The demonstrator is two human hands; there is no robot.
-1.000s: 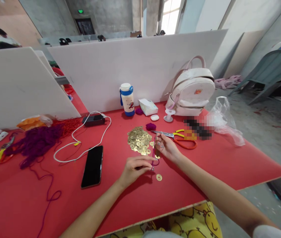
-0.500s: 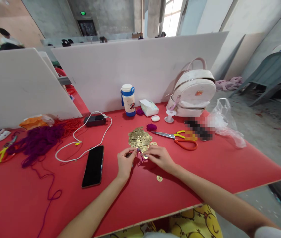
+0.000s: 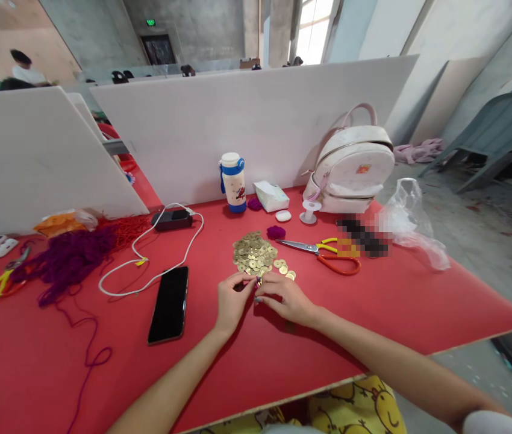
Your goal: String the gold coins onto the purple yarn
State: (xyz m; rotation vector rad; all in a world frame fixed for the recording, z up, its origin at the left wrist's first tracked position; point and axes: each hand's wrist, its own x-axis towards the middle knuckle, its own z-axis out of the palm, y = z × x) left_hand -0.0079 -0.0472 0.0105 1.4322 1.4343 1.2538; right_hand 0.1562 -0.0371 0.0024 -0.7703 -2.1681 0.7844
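Note:
In front of a pile of brass-coloured coins with holes (image 3: 254,252), my two hands meet fingertip to fingertip. My left hand (image 3: 233,304) is closed in a pinch on a bit of purple cord (image 3: 257,281), most of which the fingers hide. From the right, my right hand (image 3: 290,299) comes up against the same cord, thumb and fingers bent together. Whether a coin sits between the fingertips is too small to tell. A few loose coins (image 3: 284,269) lie just beyond my right hand.
Scissors (image 3: 314,248) and a small purple yarn ball (image 3: 276,232) lie behind my right hand. A phone (image 3: 168,304) is left of my left hand, near a white cable (image 3: 102,283) and purple yarn (image 3: 78,259). A bottle (image 3: 234,184) and backpack (image 3: 353,166) stand along the partition.
My hands have drawn closer together, and the loop of purple cord that hung between them is now mostly hidden. The single coin nearer me is no longer visible, with my right hand beside that spot.

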